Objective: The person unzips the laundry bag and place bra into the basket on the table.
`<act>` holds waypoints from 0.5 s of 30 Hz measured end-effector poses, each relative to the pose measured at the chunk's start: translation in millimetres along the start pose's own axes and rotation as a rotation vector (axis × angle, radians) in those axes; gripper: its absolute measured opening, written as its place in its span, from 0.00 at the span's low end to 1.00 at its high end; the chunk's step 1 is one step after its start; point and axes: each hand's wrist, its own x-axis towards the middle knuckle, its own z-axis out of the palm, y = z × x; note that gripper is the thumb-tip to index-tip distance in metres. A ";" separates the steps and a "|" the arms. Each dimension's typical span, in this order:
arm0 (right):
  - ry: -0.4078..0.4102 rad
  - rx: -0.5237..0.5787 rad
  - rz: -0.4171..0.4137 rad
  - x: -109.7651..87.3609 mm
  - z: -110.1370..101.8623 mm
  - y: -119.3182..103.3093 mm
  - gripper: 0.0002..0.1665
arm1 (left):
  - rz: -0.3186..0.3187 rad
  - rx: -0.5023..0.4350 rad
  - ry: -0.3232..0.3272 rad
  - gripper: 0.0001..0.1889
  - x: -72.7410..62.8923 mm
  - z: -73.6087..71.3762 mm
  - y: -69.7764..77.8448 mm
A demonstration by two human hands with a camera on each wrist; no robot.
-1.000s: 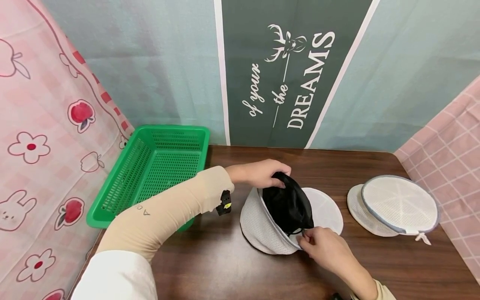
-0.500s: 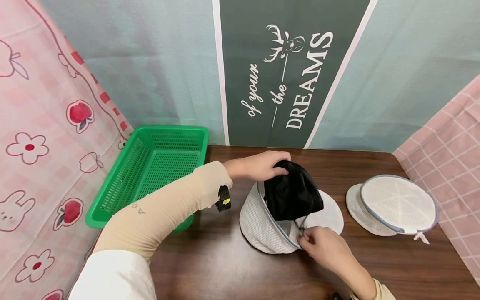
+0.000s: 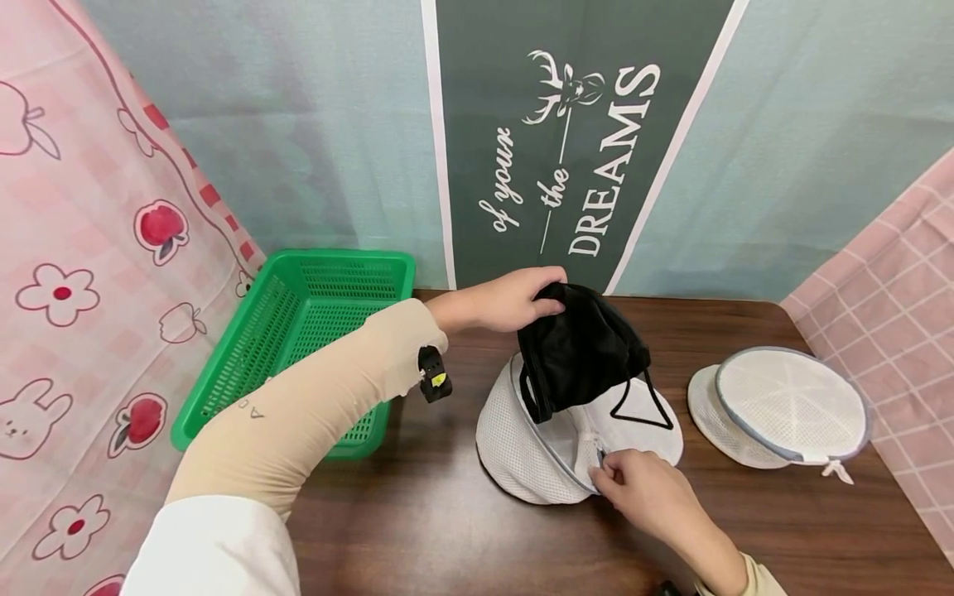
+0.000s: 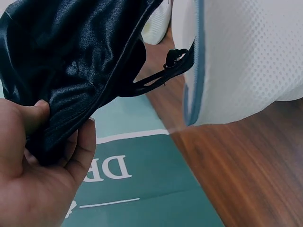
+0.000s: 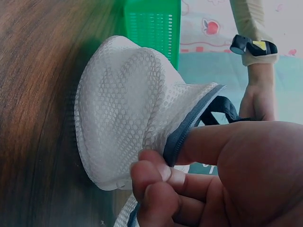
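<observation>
Brown wood-grain table (image 3: 417,538): shiny black strapped cloth (image 3: 585,352) is pinched by left hand (image 3: 514,300), round white mesh bag (image 3: 514,447) by right hand (image 3: 652,494).

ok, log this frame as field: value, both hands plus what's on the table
left hand: grips cloth
right hand: pinches bag's zipped rim
cloth: black, shiny, strapped; held up at bag's mouth
bag: white mesh, mouth open, on table
basket: green, left of bag
other mesh item: white, grey-rimmed, right of bag
unclear: whether cloth is fully out
</observation>
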 end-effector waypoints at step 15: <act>-0.008 0.008 0.000 1.9 3.3 0.6 0.26 | -0.038 0.000 0.055 0.05 -7.2 -34.0 5.4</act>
